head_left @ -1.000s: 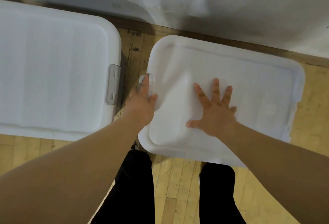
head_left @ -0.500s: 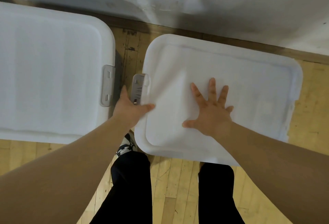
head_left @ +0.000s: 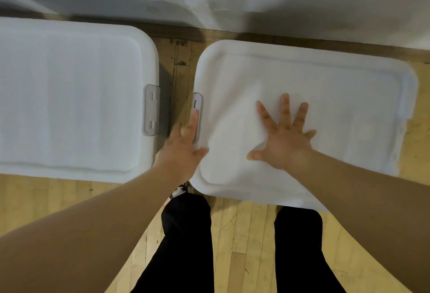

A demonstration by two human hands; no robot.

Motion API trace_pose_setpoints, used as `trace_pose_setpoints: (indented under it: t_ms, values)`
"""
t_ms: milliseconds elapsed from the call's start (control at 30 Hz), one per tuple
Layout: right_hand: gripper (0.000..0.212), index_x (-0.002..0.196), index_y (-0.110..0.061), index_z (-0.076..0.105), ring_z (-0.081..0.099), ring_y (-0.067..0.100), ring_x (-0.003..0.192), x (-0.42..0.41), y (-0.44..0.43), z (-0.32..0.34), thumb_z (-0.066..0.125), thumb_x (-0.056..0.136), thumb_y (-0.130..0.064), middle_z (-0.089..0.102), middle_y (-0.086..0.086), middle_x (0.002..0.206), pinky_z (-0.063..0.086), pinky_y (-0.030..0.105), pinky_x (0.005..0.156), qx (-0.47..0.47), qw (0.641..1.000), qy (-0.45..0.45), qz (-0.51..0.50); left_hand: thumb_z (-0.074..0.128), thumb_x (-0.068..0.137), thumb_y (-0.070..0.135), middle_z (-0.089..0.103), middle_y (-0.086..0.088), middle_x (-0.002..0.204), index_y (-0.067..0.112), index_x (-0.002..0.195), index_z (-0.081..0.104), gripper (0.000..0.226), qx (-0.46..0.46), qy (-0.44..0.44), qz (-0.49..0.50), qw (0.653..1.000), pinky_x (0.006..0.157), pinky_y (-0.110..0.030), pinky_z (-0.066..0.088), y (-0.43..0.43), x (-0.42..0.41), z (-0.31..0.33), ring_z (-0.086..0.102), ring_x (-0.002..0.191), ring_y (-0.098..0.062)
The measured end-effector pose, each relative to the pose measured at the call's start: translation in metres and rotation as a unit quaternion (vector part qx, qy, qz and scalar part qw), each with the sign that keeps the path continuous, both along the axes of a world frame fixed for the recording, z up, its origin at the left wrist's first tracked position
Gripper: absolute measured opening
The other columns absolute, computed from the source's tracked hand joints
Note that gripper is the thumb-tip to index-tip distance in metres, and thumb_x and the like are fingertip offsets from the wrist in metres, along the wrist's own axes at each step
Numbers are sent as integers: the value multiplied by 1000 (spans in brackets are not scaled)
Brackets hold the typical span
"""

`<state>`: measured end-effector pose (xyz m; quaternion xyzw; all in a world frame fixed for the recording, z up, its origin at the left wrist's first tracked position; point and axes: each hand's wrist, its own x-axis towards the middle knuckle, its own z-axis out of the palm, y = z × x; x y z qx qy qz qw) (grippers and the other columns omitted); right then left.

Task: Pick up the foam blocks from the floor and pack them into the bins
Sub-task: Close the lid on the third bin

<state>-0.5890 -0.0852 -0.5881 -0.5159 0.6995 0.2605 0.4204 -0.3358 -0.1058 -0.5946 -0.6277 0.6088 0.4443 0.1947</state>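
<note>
The right hand (head_left: 286,139) is lying flat on the right bin's lid (head_left: 349,97), fingers spread and holding nothing. The left hand (head_left: 183,150) is reaching along that bin's latch (head_left: 197,106), fingers straight against it and thumb over the lid edge, gripping nothing. No foam blocks are showing; whether they are lying inside the lidded bins cannot be told. The left bin (head_left: 69,102) is sitting just beside, its own latch (head_left: 151,110) down.

The likely trouble, as I am judging it: the latch may be closing while the lid is riding high, so it is missing its catch. A fingertip may be getting pinched behind it, or the bin may be sliding on the floor (head_left: 242,234) under uneven pressure.
</note>
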Motion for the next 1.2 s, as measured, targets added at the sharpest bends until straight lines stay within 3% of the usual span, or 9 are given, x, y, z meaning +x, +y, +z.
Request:
trace_pose_setpoints:
  t_ms: [133,300,467,633,767,867,967,1100,1200]
  values:
    - [116,150,-53,-26,-34,40,147,-15,9,12,64,81,-73,-45,-3,158,11,70,119,-65,997,-48,6,60,86,73,-23,-1,168,48,148,-34,116,-82,-85,-116,986,125,-54,7,4,-13,22,-9,157,-35]
    - [107,159,-41,-10,-16,32,155,-91,52,28,65,86,-65,-24,1,167,7,50,126,-199,972,-10,-124,59,85,76,-32,-4,164,43,151,-32,117,-127,-58,-263,955,126,-56,-4,0,-92,39,-21,154,-37]
    - [121,157,-44,-12,-9,31,156,-201,102,23,76,78,-62,-20,0,168,12,52,126,-155,929,39,-333,67,78,76,-38,-4,162,45,149,-35,128,-141,-29,-372,917,123,-64,-1,3,-237,28,-26,151,-42]
    - [133,161,-35,-9,17,25,155,-273,140,1,87,71,-53,1,-1,170,29,44,119,-111,867,-71,-480,76,67,77,-44,-3,159,49,146,-38,141,-122,-48,-465,876,117,-75,2,11,-348,10,-31,146,-51]
    - [125,162,-34,-2,50,25,136,-289,155,-22,85,75,-53,37,-1,160,45,41,107,-76,827,-182,-527,75,67,78,-50,-3,154,52,140,-43,141,-104,-87,-485,864,118,-74,4,17,-367,0,-32,145,-53]
    - [105,159,-32,20,60,18,116,-293,160,-34,85,78,-49,56,-10,133,49,34,94,-80,803,-232,-543,75,67,79,-49,-3,155,54,140,-43,141,-90,-102,-498,856,119,-71,7,18,-378,2,-31,145,-52]
    - [91,145,-43,40,65,14,108,-291,162,-37,83,67,-60,64,-16,124,55,40,94,-108,795,-224,-553,73,64,81,-47,-2,156,53,141,-42,142,-90,-117,-505,851,118,-70,9,17,-384,3,-30,146,-52]
    - [86,153,-48,28,60,10,113,-276,172,-25,77,82,-51,56,-18,133,52,35,91,-156,776,-223,-569,72,66,82,-46,-4,157,50,140,-45,142,-89,-142,-515,840,118,-69,14,18,-384,9,-27,147,-52]
    - [81,154,-58,2,55,14,116,-267,174,-19,59,98,-49,46,-13,143,52,37,93,-194,830,-205,-481,69,65,84,-46,-7,157,48,140,-46,142,-93,-159,-516,837,119,-68,16,19,-387,12,-26,147,-53]
